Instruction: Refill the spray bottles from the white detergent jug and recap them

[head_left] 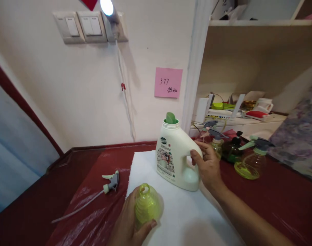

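In front of me stands a pale green detergent jug [177, 160], uncapped, with a green spout in its neck. My right hand [208, 165] grips its handle, fingers behind and thumb in front. A translucent yellow-green spray bottle [147, 206] with an open neck is upright on the white sheet [176, 218]. My left hand [131, 218] wraps round it from the left and front, thumb at its near side. To the left lies a grey and green spray trigger head [111, 182] with its long dip tube.
Behind my right hand stand a trigger spray bottle [217, 147], a dark pump bottle [234, 147] and another spray bottle [250, 164]. A white router [219, 112] sits on the shelf. The wall has switches [91, 27], a lit lamp [108, 8] and a pink note [168, 82].
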Motion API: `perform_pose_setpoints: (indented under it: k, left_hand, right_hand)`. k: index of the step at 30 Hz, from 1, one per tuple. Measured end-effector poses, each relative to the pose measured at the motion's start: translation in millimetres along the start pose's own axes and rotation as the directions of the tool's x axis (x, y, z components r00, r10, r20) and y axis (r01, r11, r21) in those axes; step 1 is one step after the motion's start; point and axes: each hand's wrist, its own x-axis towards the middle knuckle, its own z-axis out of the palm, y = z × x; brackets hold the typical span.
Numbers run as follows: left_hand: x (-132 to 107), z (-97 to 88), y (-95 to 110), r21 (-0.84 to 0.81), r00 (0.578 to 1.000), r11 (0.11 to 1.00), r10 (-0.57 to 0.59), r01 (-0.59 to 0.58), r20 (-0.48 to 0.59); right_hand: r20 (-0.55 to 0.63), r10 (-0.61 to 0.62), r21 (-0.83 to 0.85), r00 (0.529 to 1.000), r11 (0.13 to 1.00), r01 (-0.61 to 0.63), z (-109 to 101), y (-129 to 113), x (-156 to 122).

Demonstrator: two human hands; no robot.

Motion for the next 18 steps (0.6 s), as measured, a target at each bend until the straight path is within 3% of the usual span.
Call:
perform_pose_setpoints:
  k: [4,8,10,12,13,15,17,18]
  left_hand:
    - [2,-1.6,-8,0.030,1.000,0.999,0.011,-0.012,0.014]
    - [5,-6.2,-15,0.021,0.999,0.999,0.038,-0.039,0.025]
    - [5,-6.4,-17,0.009,0.998,0.998,0.063,-0.063,0.023]
    - [5,-4.3,-17,-0.005,0.997,0.997,0.079,-0.079,0.002]
    - [5,-2.7,-17,-0.015,0.996,0.996,0.092,-0.093,-0.020]
    - [4,0.5,-18,-0.035,0.991,0.991,0.125,-0.127,-0.058]
    - [5,2.7,-19,-0.046,0.986,0.987,0.151,-0.155,-0.065]
    - [6,3.2,-20,-0.042,0.985,0.986,0.157,-0.160,-0.066]
  right_hand:
    - [-0.004,-0.030,-0.067,1.000,0.997,0.029,-9,-9,-1]
    - [-0.051,-0.242,-0.248,0.969,0.943,0.222,-15,-31,-25]
    - [0.073,-0.284,-0.245,0.956,0.924,0.293,-12,-40,-50]
    - [0.311,-0.175,-0.182,0.934,0.954,0.239,-2,-47,-78]
    - [0.442,-0.081,-0.171,0.893,0.970,0.173,4,-49,-91]
    - [0.639,0.133,-0.213,0.758,0.977,0.009,19,-52,-112]
    - [0.714,0.273,-0.267,0.645,0.958,-0.109,33,-53,-123]
    - [0.720,0.302,-0.273,0.625,0.951,-0.145,38,-53,-126]
